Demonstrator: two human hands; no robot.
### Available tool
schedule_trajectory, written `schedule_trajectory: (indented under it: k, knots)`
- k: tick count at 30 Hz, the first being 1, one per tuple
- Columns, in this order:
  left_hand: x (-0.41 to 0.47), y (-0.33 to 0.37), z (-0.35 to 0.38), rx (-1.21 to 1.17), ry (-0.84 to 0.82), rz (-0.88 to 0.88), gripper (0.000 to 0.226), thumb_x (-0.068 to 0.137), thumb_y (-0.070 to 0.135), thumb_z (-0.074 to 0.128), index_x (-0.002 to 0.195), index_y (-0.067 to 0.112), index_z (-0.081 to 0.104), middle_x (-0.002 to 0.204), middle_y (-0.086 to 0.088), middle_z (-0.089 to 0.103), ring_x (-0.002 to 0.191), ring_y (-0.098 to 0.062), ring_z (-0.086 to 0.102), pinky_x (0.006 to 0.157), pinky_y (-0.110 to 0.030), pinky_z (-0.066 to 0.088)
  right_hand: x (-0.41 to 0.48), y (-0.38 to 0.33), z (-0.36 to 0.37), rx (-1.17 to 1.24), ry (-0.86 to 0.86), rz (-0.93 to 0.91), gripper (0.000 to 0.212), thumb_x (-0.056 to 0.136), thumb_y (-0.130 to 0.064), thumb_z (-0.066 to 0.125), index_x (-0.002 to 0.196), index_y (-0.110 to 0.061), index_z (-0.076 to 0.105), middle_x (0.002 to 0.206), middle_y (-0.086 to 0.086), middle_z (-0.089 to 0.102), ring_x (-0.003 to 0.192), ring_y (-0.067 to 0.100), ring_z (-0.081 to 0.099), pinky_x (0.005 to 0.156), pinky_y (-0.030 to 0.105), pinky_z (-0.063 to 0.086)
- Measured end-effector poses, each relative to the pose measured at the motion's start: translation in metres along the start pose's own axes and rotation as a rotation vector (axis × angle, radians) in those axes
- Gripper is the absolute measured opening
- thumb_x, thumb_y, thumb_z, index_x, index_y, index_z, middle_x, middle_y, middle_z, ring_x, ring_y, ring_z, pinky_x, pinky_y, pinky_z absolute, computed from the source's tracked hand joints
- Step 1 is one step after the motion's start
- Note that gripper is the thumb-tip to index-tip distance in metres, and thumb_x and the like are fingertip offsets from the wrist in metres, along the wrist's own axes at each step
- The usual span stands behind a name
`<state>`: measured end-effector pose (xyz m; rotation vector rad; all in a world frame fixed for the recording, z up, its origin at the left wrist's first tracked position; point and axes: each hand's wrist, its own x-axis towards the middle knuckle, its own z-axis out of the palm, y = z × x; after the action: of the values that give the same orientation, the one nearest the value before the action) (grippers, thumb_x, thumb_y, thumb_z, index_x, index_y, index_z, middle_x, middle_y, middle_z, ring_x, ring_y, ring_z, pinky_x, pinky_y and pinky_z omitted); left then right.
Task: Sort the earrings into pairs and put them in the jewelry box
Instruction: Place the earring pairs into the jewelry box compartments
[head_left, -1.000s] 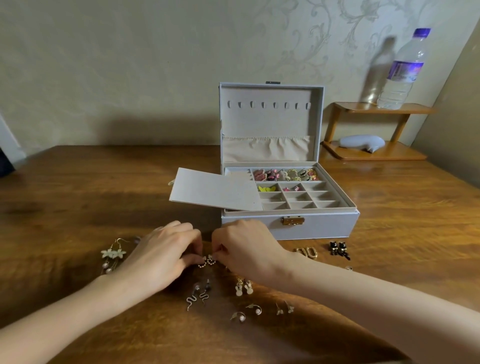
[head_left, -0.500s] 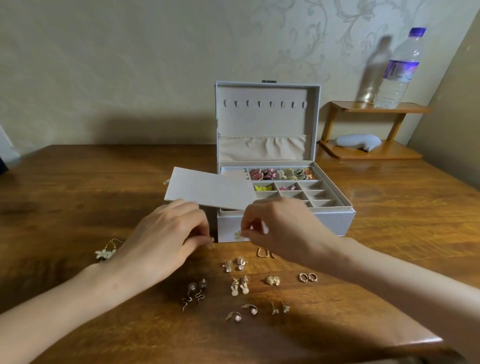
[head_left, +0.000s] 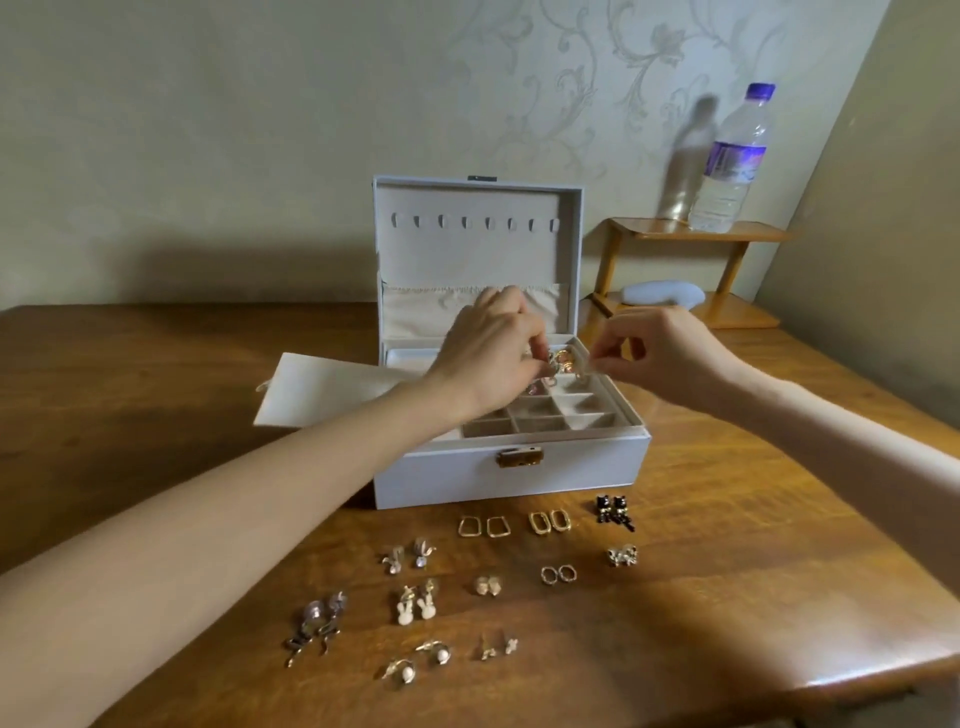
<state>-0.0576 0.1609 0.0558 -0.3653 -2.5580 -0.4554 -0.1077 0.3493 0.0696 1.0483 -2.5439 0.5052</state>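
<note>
Jewelry box (head_left: 519, 475) open mid-table (head_left: 727, 545), lid upright. Left hand (head_left: 488, 358) and right hand (head_left: 662, 353) over its rear compartments, fingertips pinched together (cannot tell whether either grips an earring). Earring pairs (head_left: 415, 608) lie in rows just before the box.

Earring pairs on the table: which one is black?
The black pair, at the right end of the row nearest the jewelry box. The rest look gold, silvery or pale.
</note>
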Motion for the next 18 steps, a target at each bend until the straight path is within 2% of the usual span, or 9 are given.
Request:
schedule_trajectory:
  k: [2,4,6,9,12,18]
  knots:
    - [0.017,0.003,0.015,0.024,-0.037,-0.021,0.013,0.083,0.017,0.066,0.095,0.014,0.069,0.106,-0.003,0.050,0.108,-0.022,0.041,0.091,-0.033,0.035,0.004,0.012,0.003,0.016,-0.028,0.007,0.007,0.076,-0.018,0.075,0.080,-0.014,0.070,0.084,-0.006,0.058,0.065,0.003,0.048,0.064,0.034,0.047]
    - [0.029,0.005,0.027,0.059,-0.080,-0.040,0.018,0.084,0.019,0.065,0.101,0.015,0.068,0.111,-0.004,0.049,0.110,-0.023,0.038,0.092,-0.032,0.033,0.007,0.021,0.007,0.028,-0.033,-0.005,0.008,0.074,-0.019,0.076,0.079,-0.014,0.071,0.093,-0.001,0.059,0.077,0.015,0.054,0.069,0.037,0.050]
    - [0.036,0.005,0.036,0.113,-0.129,-0.058,0.023,0.084,0.022,0.065,0.106,0.017,0.067,0.115,-0.004,0.046,0.112,-0.024,0.036,0.092,-0.033,0.031,0.009,0.027,0.012,0.030,-0.017,-0.026,0.008,0.073,-0.019,0.077,0.077,-0.017,0.071,0.102,0.002,0.060,0.094,0.020,0.053,0.077,0.036,0.048]
    - [0.041,0.004,0.044,0.199,-0.209,-0.106,0.023,0.086,0.015,0.060,0.109,0.015,0.065,0.121,-0.006,0.042,0.115,-0.025,0.032,0.096,-0.036,0.027,0.012,0.034,0.016,0.028,-0.016,-0.022,0.008,0.072,-0.019,0.078,0.074,-0.019,0.070,0.114,0.002,0.058,0.108,0.020,0.045,0.084,0.029,0.035]
    - [0.043,0.002,0.050,0.237,-0.262,-0.161,0.022,0.085,0.012,0.059,0.106,0.012,0.065,0.122,-0.007,0.041,0.114,-0.026,0.032,0.094,-0.038,0.026,0.014,0.039,0.020,0.070,-0.029,-0.017,0.008,0.071,-0.020,0.078,0.074,-0.019,0.071,0.118,0.000,0.055,0.110,0.020,0.040,0.086,0.026,0.028]
    - [0.047,0.012,0.050,0.278,-0.302,-0.196,0.016,0.083,0.006,0.052,0.096,0.009,0.060,0.116,-0.009,0.042,0.110,-0.027,0.032,0.091,-0.038,0.026,0.019,0.043,0.029,0.115,-0.080,-0.008,0.007,0.072,-0.020,0.078,0.072,-0.022,0.071,0.117,-0.004,0.052,0.113,0.020,0.039,0.089,0.025,0.024]
